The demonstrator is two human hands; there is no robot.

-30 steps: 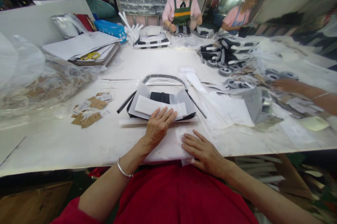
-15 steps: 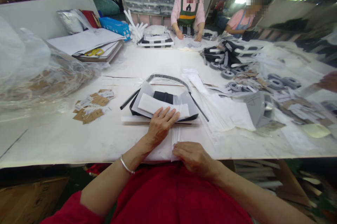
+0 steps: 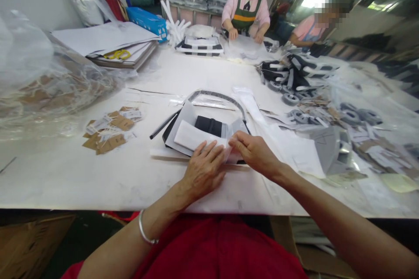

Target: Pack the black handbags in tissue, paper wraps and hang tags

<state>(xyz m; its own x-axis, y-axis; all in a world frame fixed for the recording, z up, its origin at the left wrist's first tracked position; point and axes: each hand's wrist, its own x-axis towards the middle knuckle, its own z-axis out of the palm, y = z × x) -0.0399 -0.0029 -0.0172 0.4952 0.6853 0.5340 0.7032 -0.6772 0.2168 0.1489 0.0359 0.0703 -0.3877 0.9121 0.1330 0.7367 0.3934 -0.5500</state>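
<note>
My left hand lies flat with fingers stretched on the near edge of a black bag wrapped in white paper and clear film. My right hand is beside it, fingers pinched on the clear wrapping at the bag's right front corner. A curved grey handle arches behind the bag. A flat clear plastic sleeve lies on the white table under my wrists.
Brown and white paper tags lie to the left, a big crumpled plastic bag beyond them. Grey rolls and black bags pile at the right. Stacked papers with yellow scissors at back left. Two people work at the far side.
My right hand has lifted from the plastic sleeve at the table's near edge and moved forward to the bag's right corner. The left hand stays pressed on the bag.
</note>
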